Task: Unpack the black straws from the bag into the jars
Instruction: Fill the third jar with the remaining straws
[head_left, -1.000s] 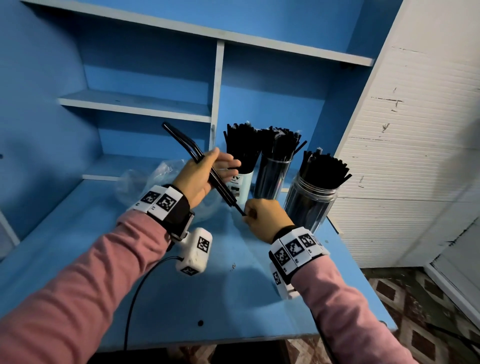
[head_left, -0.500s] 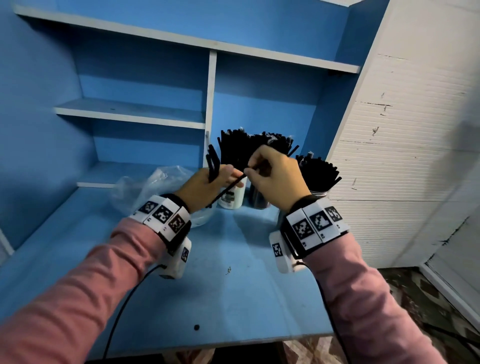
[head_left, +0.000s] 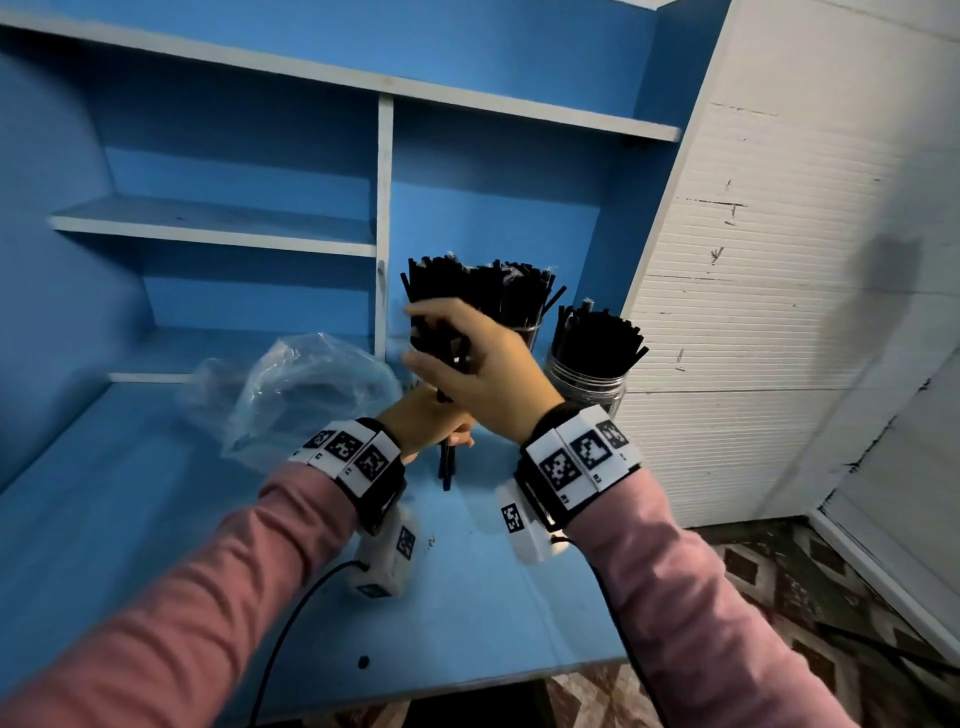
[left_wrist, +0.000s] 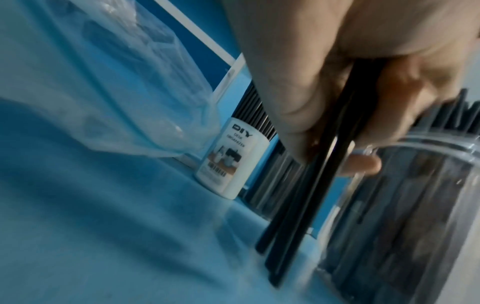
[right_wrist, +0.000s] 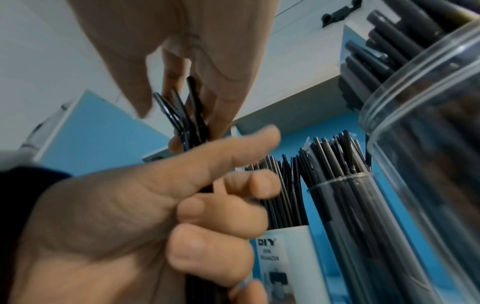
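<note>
My left hand (head_left: 423, 426) grips a small bundle of black straws (head_left: 447, 470) upright, their lower ends just above the blue table (head_left: 156, 519). My right hand (head_left: 467, 364) is above it, its fingers (right_wrist: 223, 107) pinching the bent upper ends of the straws (right_wrist: 182, 115). The lower ends (left_wrist: 285, 236) hang beside a clear jar (left_wrist: 415, 205). Three jars stuffed with black straws stand just behind the hands: a white DIY jar (right_wrist: 283, 257), a clear middle jar (right_wrist: 363, 205) and a wide clear jar (head_left: 587, 379). The crumpled clear bag (head_left: 301, 389) lies to the left.
Blue shelves (head_left: 218, 228) with a white upright divider (head_left: 384, 208) rise behind the jars. A white ribbed panel (head_left: 779, 312) stands close on the right. The table's front edge (head_left: 467, 680) is near, and a cable (head_left: 291, 623) runs from my left wrist.
The straw bundle has turned from slanting to upright in my left hand. My right hand left the lower end, rose and now pinches the top ends, close to the jars.
</note>
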